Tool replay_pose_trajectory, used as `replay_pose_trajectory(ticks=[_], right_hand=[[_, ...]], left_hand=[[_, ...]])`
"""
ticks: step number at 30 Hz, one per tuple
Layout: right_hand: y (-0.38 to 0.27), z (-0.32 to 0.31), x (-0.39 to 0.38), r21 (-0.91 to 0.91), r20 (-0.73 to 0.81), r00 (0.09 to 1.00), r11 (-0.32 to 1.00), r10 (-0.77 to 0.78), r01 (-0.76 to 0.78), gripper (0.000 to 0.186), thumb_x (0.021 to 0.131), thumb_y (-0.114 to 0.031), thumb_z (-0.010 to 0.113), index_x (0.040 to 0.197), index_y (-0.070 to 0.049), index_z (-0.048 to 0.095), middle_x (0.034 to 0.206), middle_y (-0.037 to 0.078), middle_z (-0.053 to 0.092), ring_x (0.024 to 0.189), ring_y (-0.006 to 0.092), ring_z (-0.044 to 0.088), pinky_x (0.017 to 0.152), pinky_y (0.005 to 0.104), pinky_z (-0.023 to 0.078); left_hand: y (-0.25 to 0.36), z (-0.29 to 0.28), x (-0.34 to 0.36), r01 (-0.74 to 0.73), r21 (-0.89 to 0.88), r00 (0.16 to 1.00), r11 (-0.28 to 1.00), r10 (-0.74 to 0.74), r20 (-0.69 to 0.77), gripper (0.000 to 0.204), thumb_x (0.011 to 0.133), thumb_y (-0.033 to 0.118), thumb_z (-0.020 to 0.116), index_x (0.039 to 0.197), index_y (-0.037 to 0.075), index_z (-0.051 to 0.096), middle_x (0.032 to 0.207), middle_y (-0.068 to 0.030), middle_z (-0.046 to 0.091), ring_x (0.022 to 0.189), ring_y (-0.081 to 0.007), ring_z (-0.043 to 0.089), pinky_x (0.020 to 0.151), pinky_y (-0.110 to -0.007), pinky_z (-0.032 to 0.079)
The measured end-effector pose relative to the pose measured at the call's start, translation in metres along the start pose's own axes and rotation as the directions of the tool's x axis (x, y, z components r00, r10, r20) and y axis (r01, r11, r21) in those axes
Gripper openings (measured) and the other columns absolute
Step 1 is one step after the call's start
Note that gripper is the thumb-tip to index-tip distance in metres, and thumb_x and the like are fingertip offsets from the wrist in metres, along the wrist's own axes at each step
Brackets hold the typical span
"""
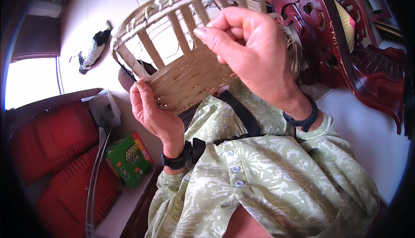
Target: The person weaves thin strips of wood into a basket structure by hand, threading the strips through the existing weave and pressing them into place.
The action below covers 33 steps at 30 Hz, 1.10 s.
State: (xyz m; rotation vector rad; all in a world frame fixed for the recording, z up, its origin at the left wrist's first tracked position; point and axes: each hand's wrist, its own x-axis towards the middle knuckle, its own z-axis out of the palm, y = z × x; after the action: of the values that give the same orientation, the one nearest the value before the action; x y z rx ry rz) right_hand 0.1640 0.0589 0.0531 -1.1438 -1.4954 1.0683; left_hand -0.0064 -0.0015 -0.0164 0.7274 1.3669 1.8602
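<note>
A woven basket (190, 74) of tan strips is tilted up before me, with a solid woven band, open upright slats and a rim wrapped in pale strips. My left hand (153, 115) grips its lower left corner, thumb on the near side. In front of the slats and rim, on the right, is my right hand (255, 50), its thumb and forefinger closed in a pinch. Whatever the pinch holds, if anything, is too fine to make out. Behind the right wrist, a few loose strips (295, 54) hang at the basket's right side.
On the right stands a carved dark red wooden chair (341, 43). Red ribbed cushions (56, 138) are at the left, beside a green box (128, 159) and a curved grey stand (96, 173). A black-and-white shape (94, 50) lies on the pale floor beyond.
</note>
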Motion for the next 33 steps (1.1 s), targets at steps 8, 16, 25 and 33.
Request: replay_pose_trajectory(ticks=[8, 16, 25, 33], right_hand=[[0.017, 0.044, -0.013, -0.196, 0.092, 0.991, 0.974, -0.101, 0.117, 0.009, 0.090, -0.002, 0.065, 0.083, 0.000, 0.059, 0.063, 0.006, 0.060, 0.055, 0.0121, 0.060, 0.051, 0.0297, 0.044], [0.014, 0.059, -0.040, -0.376, 0.300, 0.940, 0.885, -0.163, 0.274, 0.006, 0.090, -0.006, 0.063, 0.095, -0.003, 0.060, 0.073, 0.007, 0.063, 0.073, 0.0237, 0.063, 0.076, 0.0376, 0.046], [0.019, 0.051, -0.050, -0.382, 0.443, 0.861, 0.815, -0.252, 0.435, 0.017, 0.086, -0.013, 0.071, 0.082, -0.007, 0.056, 0.070, 0.007, 0.058, 0.065, 0.0234, 0.059, 0.074, 0.0375, 0.045], [0.021, 0.073, -0.066, -0.287, 0.455, 0.866, 0.886, -0.208, 0.364, 0.020, 0.072, -0.003, 0.070, 0.090, 0.000, 0.063, 0.073, 0.013, 0.062, 0.067, 0.0312, 0.063, 0.065, 0.0423, 0.051]], left_hand=[[-0.031, -0.037, -0.026, 0.198, -0.132, 0.978, 0.971, -0.204, -0.037, 0.015, 0.105, 0.019, 0.053, 0.096, 0.008, 0.058, 0.090, 0.0043, 0.055, 0.087, -0.0065, 0.050, 0.081, -0.025, 0.039], [-0.007, -0.087, 0.002, 0.506, -0.022, 0.835, 0.862, -0.483, 0.263, 0.021, 0.102, 0.012, 0.059, 0.120, 0.003, 0.065, 0.108, -0.0002, 0.067, 0.096, -0.0065, 0.061, 0.083, -0.022, 0.048], [0.038, -0.068, 0.046, 0.233, 0.616, 0.733, 0.753, -0.552, 0.397, 0.034, 0.100, 0.022, 0.064, 0.119, -0.006, 0.062, 0.095, -0.0019, 0.068, 0.086, -0.0081, 0.061, 0.079, -0.023, 0.049], [0.065, 0.015, 0.058, -0.504, 0.568, 0.523, 0.651, -0.293, 0.800, 0.027, 0.094, 0.029, 0.069, 0.095, 0.002, 0.070, 0.079, -0.0144, 0.071, 0.064, -0.0238, 0.069, 0.055, -0.035, 0.051]])
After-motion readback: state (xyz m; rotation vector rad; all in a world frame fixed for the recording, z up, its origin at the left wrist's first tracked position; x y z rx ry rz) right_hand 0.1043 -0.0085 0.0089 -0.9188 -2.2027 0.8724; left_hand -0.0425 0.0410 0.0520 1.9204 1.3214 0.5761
